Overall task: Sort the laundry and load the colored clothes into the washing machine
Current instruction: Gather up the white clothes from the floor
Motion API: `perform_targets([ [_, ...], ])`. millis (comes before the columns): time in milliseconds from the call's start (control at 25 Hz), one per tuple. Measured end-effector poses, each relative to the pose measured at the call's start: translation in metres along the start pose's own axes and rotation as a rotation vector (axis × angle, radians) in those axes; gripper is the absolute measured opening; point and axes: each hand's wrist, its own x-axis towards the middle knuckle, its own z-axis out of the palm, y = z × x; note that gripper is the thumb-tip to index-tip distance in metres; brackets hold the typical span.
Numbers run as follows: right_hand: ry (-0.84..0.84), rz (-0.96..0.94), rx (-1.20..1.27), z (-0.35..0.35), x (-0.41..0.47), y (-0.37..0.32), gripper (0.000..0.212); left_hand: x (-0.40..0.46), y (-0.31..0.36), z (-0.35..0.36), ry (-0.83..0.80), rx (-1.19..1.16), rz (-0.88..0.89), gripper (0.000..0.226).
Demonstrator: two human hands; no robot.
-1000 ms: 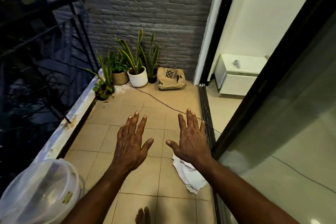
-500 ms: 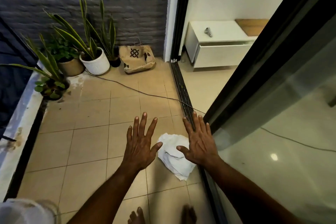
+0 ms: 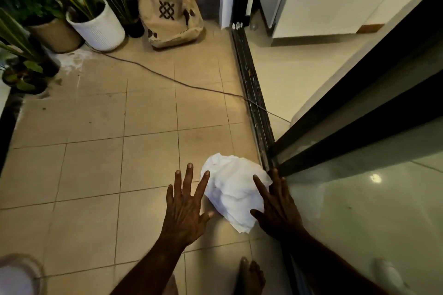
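Note:
A crumpled white cloth (image 3: pixel 231 191) lies on the beige floor tiles beside the sliding-door track. My left hand (image 3: pixel 185 208) is spread flat with straight fingers just left of the cloth, holding nothing. My right hand (image 3: pixel 275 206) is spread too, over the cloth's right edge by the door frame; I cannot tell whether it touches the cloth. A rounded translucent lid (image 3: pixel 16 275), possibly the washing machine's, shows blurred at the bottom left corner. No colored clothes are in view.
Potted plants stand at the back left, one in a white pot (image 3: pixel 98 26). A patterned jute bag (image 3: pixel 171 20) leans on the brick wall. A thin cable (image 3: pixel 172 80) crosses the tiles to the dark door track (image 3: pixel 254 93). A glass sliding door (image 3: pixel 359 175) is on the right. My bare foot (image 3: pixel 250 275) is below.
The view has tilted down and moved forward, so the plants and bag are nearer. Both spread hands have come down around the white cloth, which now shows between them.

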Motion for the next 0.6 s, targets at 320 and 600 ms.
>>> perform_targets([
  [320, -0.084, -0.065, -0.037, 0.151, 0.093, 0.059, 0.092, 0.102, -0.05, 0.196, -0.1, -0.003, 0.06, 0.099],
  [600, -0.073, -0.095, -0.017, 0.249, 0.154, 0.107, 0.129, 0.159, -0.084, 0.291, -0.251, 0.102, 0.224, 0.122],
])
